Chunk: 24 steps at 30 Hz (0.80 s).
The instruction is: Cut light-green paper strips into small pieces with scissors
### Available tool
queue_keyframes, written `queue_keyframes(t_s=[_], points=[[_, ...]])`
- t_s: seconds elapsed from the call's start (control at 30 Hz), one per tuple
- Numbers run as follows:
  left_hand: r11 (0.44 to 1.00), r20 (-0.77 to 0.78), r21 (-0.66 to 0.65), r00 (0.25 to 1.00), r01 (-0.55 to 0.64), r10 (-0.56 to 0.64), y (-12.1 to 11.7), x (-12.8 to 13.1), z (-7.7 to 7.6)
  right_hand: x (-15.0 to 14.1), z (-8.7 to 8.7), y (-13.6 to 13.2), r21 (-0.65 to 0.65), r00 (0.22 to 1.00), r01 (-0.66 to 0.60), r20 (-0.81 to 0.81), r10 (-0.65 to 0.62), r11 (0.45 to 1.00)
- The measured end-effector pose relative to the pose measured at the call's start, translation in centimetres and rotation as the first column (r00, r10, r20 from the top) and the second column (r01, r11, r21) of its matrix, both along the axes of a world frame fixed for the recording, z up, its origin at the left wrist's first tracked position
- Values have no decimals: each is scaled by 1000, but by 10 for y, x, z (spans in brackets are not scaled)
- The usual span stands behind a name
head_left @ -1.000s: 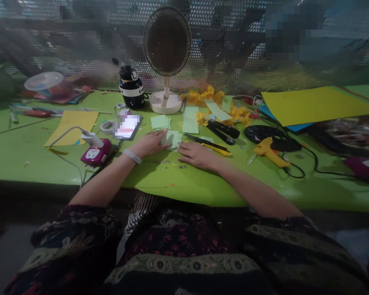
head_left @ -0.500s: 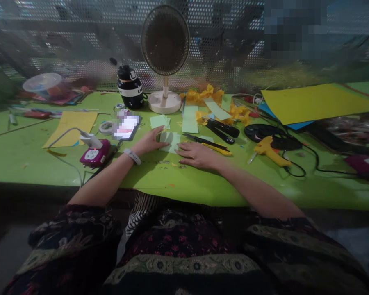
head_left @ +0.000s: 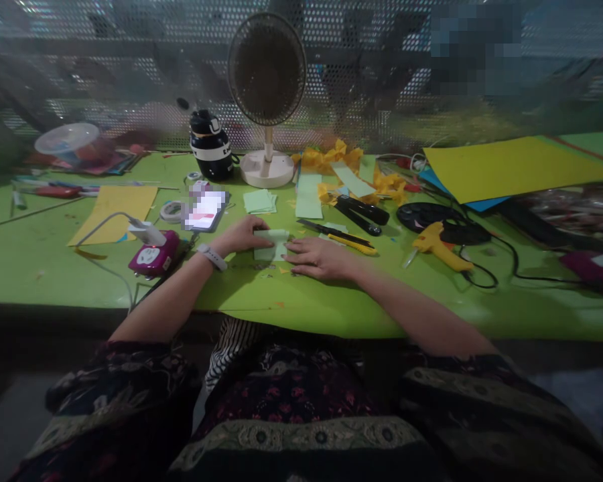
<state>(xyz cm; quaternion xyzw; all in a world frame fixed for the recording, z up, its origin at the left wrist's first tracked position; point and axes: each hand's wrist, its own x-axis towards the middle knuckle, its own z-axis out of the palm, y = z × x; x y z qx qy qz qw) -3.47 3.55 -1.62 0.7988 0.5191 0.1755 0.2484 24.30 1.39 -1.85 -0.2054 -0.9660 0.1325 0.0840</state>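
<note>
A small pale green paper piece (head_left: pixel 271 253) lies on the green tabletop between my hands, with a fold line or raised edge across it. Curled at its left upper edge, my left hand (head_left: pixel 240 235) grips the paper between thumb and fingers. My right hand (head_left: pixel 321 258) rests flat with fingers stretched out, their tips at the paper's right edge. Behind the right hand lie dark scissors (head_left: pixel 326 229) and a yellow utility knife (head_left: pixel 356 245). A stack of pale green paper squares (head_left: pixel 260 201) sits just beyond my left hand.
A phone (head_left: pixel 206 209), tape roll (head_left: pixel 172 211) and purple power adapter (head_left: pixel 153 254) are on the left. A fan (head_left: pixel 267 169) and bottle (head_left: pixel 211 150) stand behind. On the right are a black stapler (head_left: pixel 362 213), a yellow glue gun (head_left: pixel 435 244) and its cord.
My left hand has drawn in from lying spread on the paper to gripping its edge. The paper now looks narrower, as if bent over. My right hand has hardly moved.
</note>
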Motion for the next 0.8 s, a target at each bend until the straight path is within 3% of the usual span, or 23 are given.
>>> queue_keyframes(t_s=[0.13,0.23,0.3,0.37,0.4,0.5,0.7,0.8], points=[[999,109,-29,994,26,-22,-5,4,3,0,-1,-2,-23,998,9,-59,-11,1000],[992,403,-113,915,56,-6,-10,10,5,-3,1,-4,-60,966,127,-217,-137,990],[983,568,-168,822,81,30,-13,15,4,-5,4,-6,-133,864,307,-377,-335,942],[979,652,-187,756,85,59,-16,22,3,-8,7,-8,-296,731,412,-458,-506,862],[979,677,-187,733,83,67,-18,26,3,-10,7,-8,-389,699,405,-452,-554,828],[982,716,-173,694,71,76,-23,36,3,-12,7,-7,-573,715,306,-389,-581,760],[969,704,-230,704,95,98,-28,42,4,-8,7,8,-647,598,274,-466,-652,712],[963,710,-252,695,100,114,-28,43,2,-9,6,8,-687,603,280,-418,-680,671]])
